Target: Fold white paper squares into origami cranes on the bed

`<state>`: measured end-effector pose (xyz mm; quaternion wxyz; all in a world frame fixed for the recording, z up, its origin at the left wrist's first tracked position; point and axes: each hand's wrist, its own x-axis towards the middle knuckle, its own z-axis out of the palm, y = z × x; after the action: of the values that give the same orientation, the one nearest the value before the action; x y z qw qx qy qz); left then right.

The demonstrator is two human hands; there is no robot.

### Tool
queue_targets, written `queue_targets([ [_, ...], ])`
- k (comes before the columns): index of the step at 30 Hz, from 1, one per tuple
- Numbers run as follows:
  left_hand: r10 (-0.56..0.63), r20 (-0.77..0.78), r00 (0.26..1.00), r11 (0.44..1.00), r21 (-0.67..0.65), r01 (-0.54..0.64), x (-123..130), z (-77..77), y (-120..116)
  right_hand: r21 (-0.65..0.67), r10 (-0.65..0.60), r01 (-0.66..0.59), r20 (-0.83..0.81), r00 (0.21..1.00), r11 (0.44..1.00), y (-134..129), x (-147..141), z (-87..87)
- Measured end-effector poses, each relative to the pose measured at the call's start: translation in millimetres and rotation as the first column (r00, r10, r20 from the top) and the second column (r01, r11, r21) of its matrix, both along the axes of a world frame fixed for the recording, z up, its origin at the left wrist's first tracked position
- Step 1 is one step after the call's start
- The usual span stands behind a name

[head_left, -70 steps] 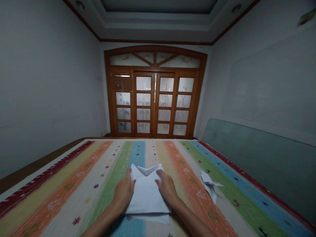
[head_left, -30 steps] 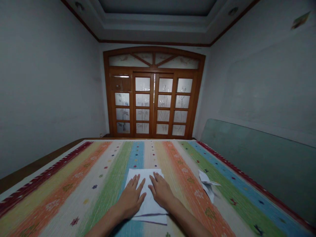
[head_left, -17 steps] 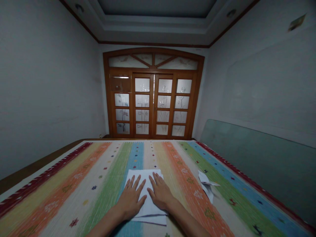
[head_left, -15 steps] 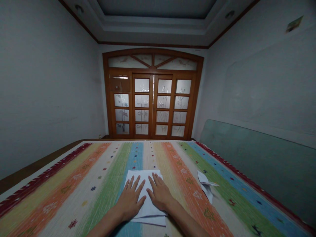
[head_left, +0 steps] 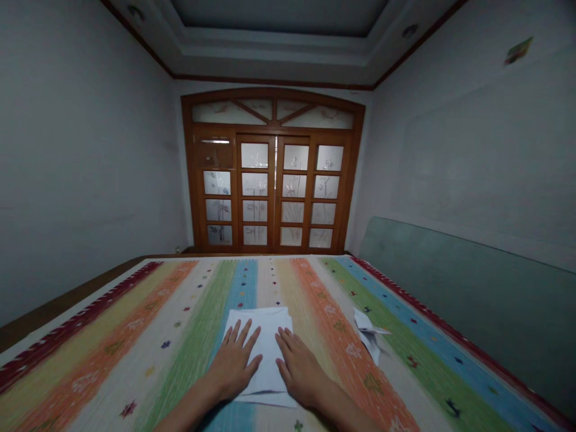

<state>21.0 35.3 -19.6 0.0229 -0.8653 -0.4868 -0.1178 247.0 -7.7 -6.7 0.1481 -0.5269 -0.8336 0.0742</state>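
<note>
Folded white paper [head_left: 267,342], under left hand [head_left: 233,361], right hand [head_left: 299,367]

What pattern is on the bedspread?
The woven bedspread has long multicoloured stripes, best seen in the head view.

A folded sheet of paper [head_left: 266,336] lies flat on a bed [head_left: 112,342], near its near edge and about midway across. The left hand [head_left: 233,363] rests on the sheet's left side, and the right hand [head_left: 300,373] rests against its right side, with the sheet between them. To the right, well apart from the sheet and the right hand, a smaller folded paper piece [head_left: 368,335] sits on the bed. A glass panel [head_left: 450,282] stands beyond the bed's right edge, against the right wall [head_left: 463,150]. The left wall [head_left: 85,162] runs along the bed's left side. Double doors [head_left: 270,192] stand in the far wall, beyond the bed's far end.
</note>
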Motion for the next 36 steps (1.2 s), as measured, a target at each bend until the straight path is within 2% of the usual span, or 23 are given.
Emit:
queue_targets([
  [3, 0.004, 0.002, 1.0, 1.0, -0.02, -0.004, 1, 5.5, -3, 0.098, -0.015, 0.016, -0.007, 1.0, 0.995, -4, 7, -2.6],
  [6, 0.032, -0.015, 0.999, 0.998, -0.055, -0.033, 3, 11.6, -6, 0.198, -0.078, 0.077, -0.006, 0.997, 0.977, -1, 20, 2.5],
  [8, 0.039, -0.027, 0.999, 0.997, -0.072, -0.041, 4, 13.3, -7, 0.226, -0.173, 0.16, 0.039, 0.984, 0.961, 4, 33, 10.9],
  [11, 0.037, -0.023, 0.999, 0.997, -0.067, -0.038, 3, 10.0, -5, 0.271, -0.369, 0.322, 0.143, 0.918, 0.907, 11, 59, 27.3],
  [17, 0.004, 0.027, 1.0, 1.0, -0.006, -0.004, 0, 3.3, -2, 0.326, -0.551, 0.476, 0.192, 0.812, 0.817, 16, 109, 50.8],
  [22, 0.017, 0.03, 0.999, 0.999, -0.042, -0.016, 2, 9.6, -5, 0.333, -0.678, 0.599, 0.228, 0.698, 0.728, 13, 129, 49.0],
  [25, 0.018, 0.04, 0.999, 0.999, -0.046, -0.017, 2, 8.5, -5, 0.337, -0.715, 0.635, 0.231, 0.66, 0.695, 13, 136, 44.6],
  [30, 0.002, 0.047, 0.999, 1.0, -0.017, -0.001, 0, 3.5, -2, 0.331, -0.749, 0.674, 0.223, 0.624, 0.661, 15, 143, 38.2],
  [36, 0.009, 0.039, 0.999, 0.999, -0.044, -0.007, 1, 6.9, -4, 0.292, -0.757, 0.701, 0.183, 0.627, 0.651, 16, 143, 36.8],
])
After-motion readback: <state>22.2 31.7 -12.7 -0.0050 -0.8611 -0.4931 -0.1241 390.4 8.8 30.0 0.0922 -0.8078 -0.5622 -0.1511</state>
